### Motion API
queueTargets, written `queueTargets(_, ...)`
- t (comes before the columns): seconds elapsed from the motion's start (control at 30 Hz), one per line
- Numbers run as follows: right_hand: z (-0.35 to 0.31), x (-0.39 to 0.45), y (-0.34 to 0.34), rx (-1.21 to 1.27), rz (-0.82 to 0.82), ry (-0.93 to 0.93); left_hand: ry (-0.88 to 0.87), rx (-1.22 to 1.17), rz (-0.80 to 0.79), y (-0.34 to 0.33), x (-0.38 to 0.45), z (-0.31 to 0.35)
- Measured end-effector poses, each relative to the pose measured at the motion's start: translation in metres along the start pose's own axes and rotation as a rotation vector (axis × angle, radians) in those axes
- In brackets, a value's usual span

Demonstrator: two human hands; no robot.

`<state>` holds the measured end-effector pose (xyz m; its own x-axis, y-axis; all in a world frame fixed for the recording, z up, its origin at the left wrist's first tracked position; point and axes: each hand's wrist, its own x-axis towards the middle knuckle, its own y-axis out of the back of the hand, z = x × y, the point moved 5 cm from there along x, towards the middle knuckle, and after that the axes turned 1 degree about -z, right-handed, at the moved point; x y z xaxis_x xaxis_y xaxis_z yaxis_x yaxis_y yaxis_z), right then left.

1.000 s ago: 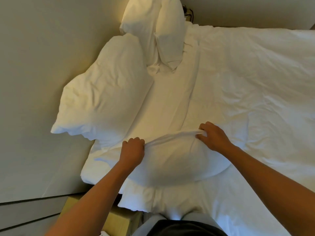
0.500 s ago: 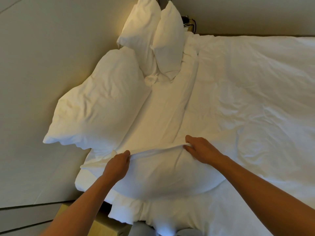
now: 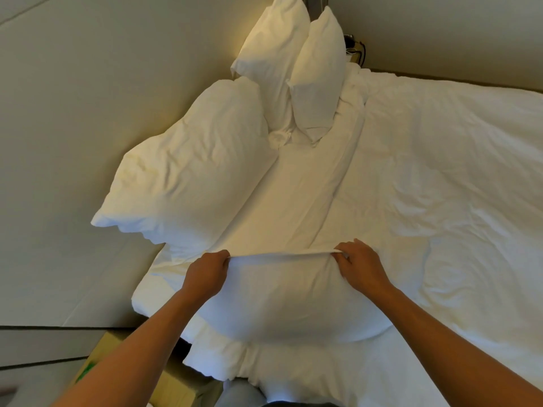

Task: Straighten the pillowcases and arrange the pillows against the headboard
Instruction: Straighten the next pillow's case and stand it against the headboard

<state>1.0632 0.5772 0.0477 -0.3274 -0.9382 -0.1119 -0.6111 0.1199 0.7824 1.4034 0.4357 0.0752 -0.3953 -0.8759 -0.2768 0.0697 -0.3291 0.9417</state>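
Observation:
A white pillow [image 3: 282, 301] lies across the near edge of the bed in front of me. My left hand [image 3: 207, 274] grips the left end of its far pillowcase edge, and my right hand [image 3: 360, 267] pinches the right end, so the edge is stretched taut between them. A large white pillow [image 3: 191, 177] leans against the beige headboard [image 3: 73, 127] on the left. Two smaller white pillows [image 3: 273, 54] [image 3: 320, 74] stand upright side by side in the far corner.
A rumpled white duvet [image 3: 440, 186] covers the bed to the right. A cardboard box [image 3: 164, 383] with a green mark sits by the bed's near left corner. A dark cable or plug [image 3: 354, 47] shows on the far wall behind the small pillows.
Both hands have pulled further apart along the pillowcase edge, drawing it straighter and tighter. The pillow sits in much the same place on the bed.

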Motion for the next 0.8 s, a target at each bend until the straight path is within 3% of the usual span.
queueTargets(0.1,-0.001,0.005,0.002,0.153,0.019,-0.072,-0.014,-0.027,0.02,0.011,0.004,-0.002)
queueTargets(0.27,-0.022,0.031,0.022,0.1,0.133,-0.087,-0.012,-0.08,0.071,0.042,0.018,0.001)
queueTargets(0.57,-0.111,0.133,0.077,0.053,0.314,0.136,0.035,-0.191,0.275,0.131,0.043,-0.017)
queueTargets(0.8,-0.136,0.215,0.072,0.0,0.321,0.153,0.075,-0.27,0.266,0.134,0.059,-0.009)
